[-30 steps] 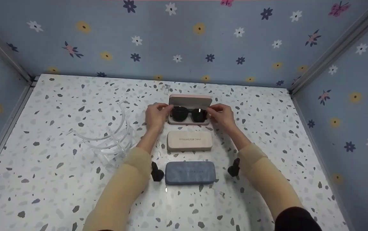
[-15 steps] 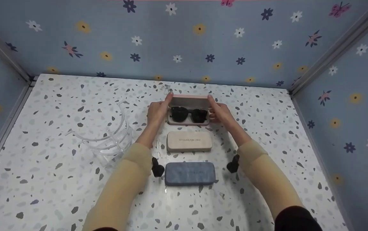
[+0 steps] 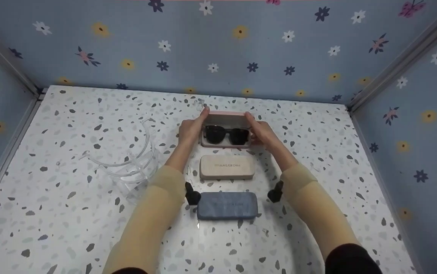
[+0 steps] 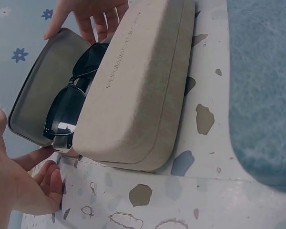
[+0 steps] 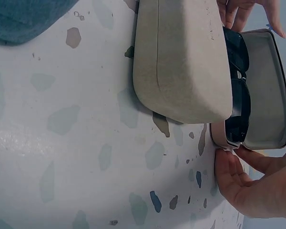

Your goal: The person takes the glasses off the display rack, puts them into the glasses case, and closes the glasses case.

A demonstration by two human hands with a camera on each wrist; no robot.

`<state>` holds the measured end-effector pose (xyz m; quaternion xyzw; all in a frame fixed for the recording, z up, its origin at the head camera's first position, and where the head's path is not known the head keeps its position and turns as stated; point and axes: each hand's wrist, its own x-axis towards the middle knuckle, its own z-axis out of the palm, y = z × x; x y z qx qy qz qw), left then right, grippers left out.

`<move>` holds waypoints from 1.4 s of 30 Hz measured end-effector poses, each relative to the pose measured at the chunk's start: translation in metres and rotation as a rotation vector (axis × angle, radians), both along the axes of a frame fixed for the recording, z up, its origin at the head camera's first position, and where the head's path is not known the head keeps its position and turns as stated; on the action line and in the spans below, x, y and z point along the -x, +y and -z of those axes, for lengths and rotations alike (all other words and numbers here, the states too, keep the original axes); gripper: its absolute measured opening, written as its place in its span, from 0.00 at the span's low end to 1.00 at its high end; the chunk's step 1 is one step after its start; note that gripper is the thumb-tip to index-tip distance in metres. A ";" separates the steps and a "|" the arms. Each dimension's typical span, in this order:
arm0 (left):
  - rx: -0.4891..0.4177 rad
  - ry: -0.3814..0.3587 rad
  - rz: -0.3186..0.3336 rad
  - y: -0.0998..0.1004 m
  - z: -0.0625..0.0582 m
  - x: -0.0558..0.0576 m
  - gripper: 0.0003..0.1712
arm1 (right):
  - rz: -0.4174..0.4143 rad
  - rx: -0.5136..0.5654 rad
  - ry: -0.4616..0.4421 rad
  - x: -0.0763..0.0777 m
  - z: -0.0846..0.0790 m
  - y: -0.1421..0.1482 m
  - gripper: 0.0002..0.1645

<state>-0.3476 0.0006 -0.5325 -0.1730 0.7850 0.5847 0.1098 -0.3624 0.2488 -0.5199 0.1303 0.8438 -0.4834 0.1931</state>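
Observation:
A pink glasses case (image 3: pixel 227 120) stands with its lid raised at the back of the row, and black sunglasses (image 3: pixel 216 134) lie inside it. My left hand (image 3: pixel 190 131) holds the left end of this case, thumb up at the lid's top corner and fingers low by the base. At the opposite end, my right hand (image 3: pixel 263 134) grips it the same way. From the left wrist view, the grey lining of the lid shows behind the dark lenses (image 4: pixel 66 110), partly covered by a closed beige glasses case (image 4: pixel 128 90) in front.
Just in front of the pink case lies the beige case, with a closed blue glasses case (image 3: pixel 227 206) nearer to me. A clear plastic stand (image 3: pixel 136 165) with curved arms is left of my left forearm. Flower-patterned panels (image 3: pixel 188 45) wall the speckled table (image 3: pixel 70 228).
Both hands have shifted from the sunglasses' ends to the case's sides, with the thumbs moving up onto the lid's top edge. The lid looks slightly further forward. The sunglasses stay in the case.

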 end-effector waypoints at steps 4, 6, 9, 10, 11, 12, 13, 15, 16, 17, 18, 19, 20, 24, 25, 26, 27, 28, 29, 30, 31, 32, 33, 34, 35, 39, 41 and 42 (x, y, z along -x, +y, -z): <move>-0.009 -0.003 -0.014 0.000 -0.001 0.000 0.57 | 0.008 0.008 -0.032 0.000 -0.002 0.001 0.51; -0.014 -0.002 -0.012 -0.001 -0.002 -0.001 0.56 | 0.003 0.014 -0.047 0.000 -0.002 0.002 0.53; -0.034 -0.011 0.012 -0.002 -0.001 -0.002 0.55 | -0.005 0.032 -0.058 -0.001 -0.002 0.004 0.52; -0.043 -0.015 0.018 -0.003 0.000 -0.002 0.54 | -0.011 0.041 -0.058 -0.002 -0.002 0.005 0.51; -0.048 -0.018 0.025 -0.003 0.001 -0.002 0.54 | -0.013 0.052 -0.057 -0.002 -0.001 0.006 0.49; -0.055 -0.022 0.032 -0.004 0.002 -0.001 0.53 | -0.015 0.062 -0.054 -0.002 0.000 0.007 0.47; -0.060 -0.026 0.039 -0.004 0.002 -0.001 0.53 | -0.016 0.074 -0.050 -0.003 0.001 0.008 0.45; -0.067 -0.030 0.052 -0.005 0.002 -0.001 0.52 | -0.017 0.093 -0.042 -0.003 0.002 0.010 0.42; -0.064 -0.031 0.058 -0.006 0.002 -0.001 0.52 | -0.017 0.104 -0.041 -0.003 0.002 0.010 0.41; -0.059 -0.033 0.067 -0.006 0.003 -0.001 0.52 | -0.016 0.111 -0.043 -0.003 0.003 0.011 0.41; -0.057 -0.036 0.077 -0.007 0.003 0.000 0.52 | -0.017 0.115 -0.045 -0.003 0.003 0.012 0.40; -0.053 -0.040 0.087 -0.007 0.003 -0.001 0.52 | -0.021 0.121 -0.047 -0.003 0.004 0.013 0.40; -0.051 -0.047 0.099 -0.008 0.004 0.000 0.52 | -0.031 0.123 -0.049 -0.004 0.004 0.014 0.41; -0.042 -0.053 0.134 -0.010 0.005 -0.001 0.51 | -0.085 0.132 -0.055 -0.005 0.005 0.017 0.42; -0.046 -0.047 0.136 -0.010 0.006 -0.002 0.50 | -0.096 0.141 -0.056 -0.006 0.005 0.018 0.43; -0.054 -0.042 0.139 -0.010 0.006 -0.002 0.48 | -0.106 0.149 -0.058 -0.006 0.005 0.018 0.43; -0.062 -0.030 0.141 -0.011 0.007 -0.003 0.47 | -0.111 0.158 -0.063 -0.006 0.005 0.019 0.43; -0.067 -0.016 0.145 -0.011 0.008 -0.003 0.45 | -0.118 0.164 -0.067 -0.006 0.005 0.020 0.43; -0.070 0.000 0.155 -0.011 0.008 -0.004 0.43 | -0.119 0.173 -0.072 -0.006 0.005 0.020 0.44; -0.072 0.021 0.165 -0.011 0.009 -0.004 0.41 | -0.121 0.182 -0.078 -0.006 0.005 0.021 0.44; -0.074 0.040 0.175 -0.012 0.010 -0.005 0.39 | -0.121 0.192 -0.082 -0.006 0.005 0.022 0.45; -0.073 0.059 0.188 -0.012 0.011 -0.005 0.38 | -0.125 0.197 -0.085 -0.005 0.005 0.022 0.46; -0.071 0.078 0.200 -0.013 0.012 -0.005 0.37 | -0.125 0.201 -0.089 -0.006 0.005 0.023 0.48; -0.068 0.094 0.210 -0.013 0.013 -0.006 0.36 | -0.123 0.203 -0.089 -0.006 0.005 0.024 0.49; -0.067 0.108 0.220 -0.014 0.014 -0.006 0.36 | -0.124 0.207 -0.089 -0.006 0.005 0.024 0.51; -0.062 0.117 0.248 -0.016 0.017 -0.007 0.38 | -0.138 0.207 -0.090 -0.008 0.007 0.027 0.54; -0.060 0.108 0.264 -0.018 0.018 -0.008 0.39 | -0.161 0.207 -0.082 -0.009 0.008 0.028 0.53; -0.060 0.101 0.271 -0.018 0.019 -0.009 0.40 | -0.173 0.208 -0.078 -0.009 0.009 0.028 0.52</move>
